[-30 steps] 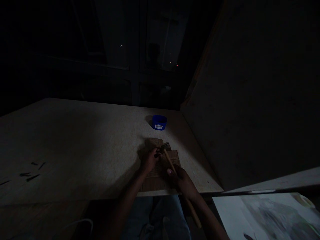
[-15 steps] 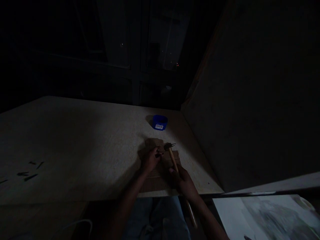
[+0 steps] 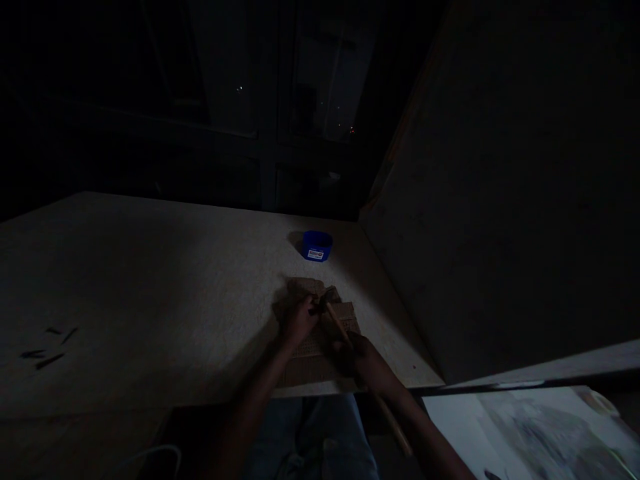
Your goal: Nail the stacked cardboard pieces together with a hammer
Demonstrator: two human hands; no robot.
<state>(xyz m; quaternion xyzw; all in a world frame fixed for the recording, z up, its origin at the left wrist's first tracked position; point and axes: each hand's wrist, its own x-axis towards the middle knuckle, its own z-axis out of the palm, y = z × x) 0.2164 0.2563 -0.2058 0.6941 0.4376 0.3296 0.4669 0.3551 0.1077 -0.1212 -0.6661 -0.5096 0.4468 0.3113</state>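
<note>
The scene is very dark. My right hand (image 3: 367,363) grips the wooden handle of a hammer (image 3: 336,320), whose metal head is down at my left fingertips. My left hand (image 3: 299,320) pinches a small dark object, perhaps a nail, against a brown perforated board (image 3: 320,343) lying near the front edge of the pale worktop (image 3: 150,293). What exactly the left fingers hold is too dark to tell.
A small blue tub (image 3: 317,245) stands on the worktop behind the board. A large upright panel (image 3: 500,200) walls off the right side. Several dark small pieces (image 3: 43,347) lie at the far left. A pale sheet (image 3: 530,427) lies at the lower right.
The hammer head rose slightly half a second ago and has come back down onto the spot at my left fingertips. The left hand stayed in place.
</note>
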